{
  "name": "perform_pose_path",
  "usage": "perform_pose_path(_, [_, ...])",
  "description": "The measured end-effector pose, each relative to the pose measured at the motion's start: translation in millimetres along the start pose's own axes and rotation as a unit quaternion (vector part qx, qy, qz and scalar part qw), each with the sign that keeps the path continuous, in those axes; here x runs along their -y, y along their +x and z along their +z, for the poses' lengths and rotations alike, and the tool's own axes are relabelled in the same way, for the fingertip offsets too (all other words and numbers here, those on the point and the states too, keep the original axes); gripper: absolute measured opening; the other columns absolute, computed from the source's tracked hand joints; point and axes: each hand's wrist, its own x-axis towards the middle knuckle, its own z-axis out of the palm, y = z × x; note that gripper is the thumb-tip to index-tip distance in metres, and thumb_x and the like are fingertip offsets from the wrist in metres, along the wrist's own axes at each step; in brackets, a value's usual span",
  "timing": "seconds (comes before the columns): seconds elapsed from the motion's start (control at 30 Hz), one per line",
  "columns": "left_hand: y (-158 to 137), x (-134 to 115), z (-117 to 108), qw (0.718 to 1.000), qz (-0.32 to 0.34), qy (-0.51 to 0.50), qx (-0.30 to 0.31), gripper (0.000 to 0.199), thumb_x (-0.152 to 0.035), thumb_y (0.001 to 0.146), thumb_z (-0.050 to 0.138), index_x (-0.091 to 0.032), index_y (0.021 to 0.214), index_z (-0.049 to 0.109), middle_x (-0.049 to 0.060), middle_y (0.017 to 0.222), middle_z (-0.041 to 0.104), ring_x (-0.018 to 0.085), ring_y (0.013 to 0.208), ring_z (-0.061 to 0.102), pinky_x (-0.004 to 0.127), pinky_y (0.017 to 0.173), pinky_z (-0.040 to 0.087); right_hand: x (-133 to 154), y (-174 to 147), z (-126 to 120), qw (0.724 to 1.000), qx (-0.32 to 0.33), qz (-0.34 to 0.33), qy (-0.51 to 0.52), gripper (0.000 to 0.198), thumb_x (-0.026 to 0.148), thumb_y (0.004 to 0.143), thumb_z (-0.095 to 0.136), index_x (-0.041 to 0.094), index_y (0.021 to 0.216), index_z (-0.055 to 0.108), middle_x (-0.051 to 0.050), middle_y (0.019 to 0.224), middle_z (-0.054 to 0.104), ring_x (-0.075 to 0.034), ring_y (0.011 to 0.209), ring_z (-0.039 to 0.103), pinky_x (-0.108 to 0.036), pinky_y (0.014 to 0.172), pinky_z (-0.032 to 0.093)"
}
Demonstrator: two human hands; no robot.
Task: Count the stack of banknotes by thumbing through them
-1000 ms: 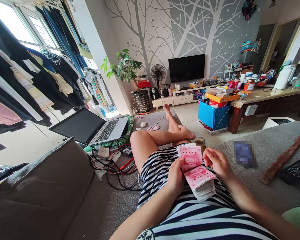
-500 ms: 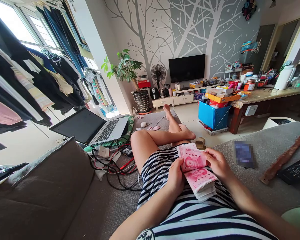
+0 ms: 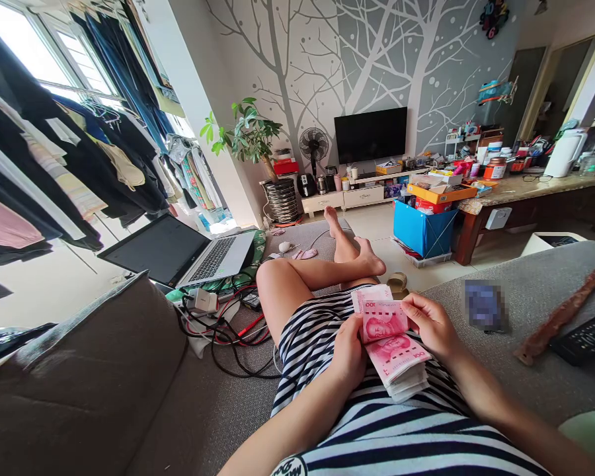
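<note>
A thick stack of pink 100 banknotes point(image 3: 399, 357) rests over my lap on striped clothing point(image 3: 307, 337), bent so that some notes fold up and away from me. My left hand point(image 3: 350, 347) is closed around the stack's left side, its thumb on top. With thumb and fingers pinched, my right hand point(image 3: 429, 320) grips the right edge of an upper banknote point(image 3: 384, 322). Behind that note, the ends of other notes stick out toward my knees. The fingers under the stack are hidden.
On my left an open laptop point(image 3: 218, 258) sits beside tangled cables point(image 3: 233, 330) and a white charger point(image 3: 205, 301). To the right, a black remote point(image 3: 585, 338), a brown strip-like object point(image 3: 565, 314) and a blurred blue item point(image 3: 484, 306) lie on the grey sofa point(image 3: 456, 284).
The upper note between my hands has shifted slightly, and my right fingers have moved a little left along its edge. My foot has tilted up slightly. The left hand stays in place.
</note>
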Motion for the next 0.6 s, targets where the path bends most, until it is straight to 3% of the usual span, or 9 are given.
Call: perform_pose_path(0.6, [-1.9, 0.0, 0.8, 1.0, -0.007, 0.0, 0.004, 0.03, -0.04, 0.066, 0.085, -0.015, 0.08, 0.076, 0.006, 0.08, 0.076, 0.018, 0.072, 0.064, 0.03, 0.074, 0.051, 2.6, 0.0, 0.1, 1.0, -0.008, 0.0, -0.013, 0.057, 0.075, 0.085, 0.071, 0.021, 0.069, 0.062, 0.005, 0.056, 0.047, -0.012, 0.053, 0.039, -0.027, 0.05, 0.029])
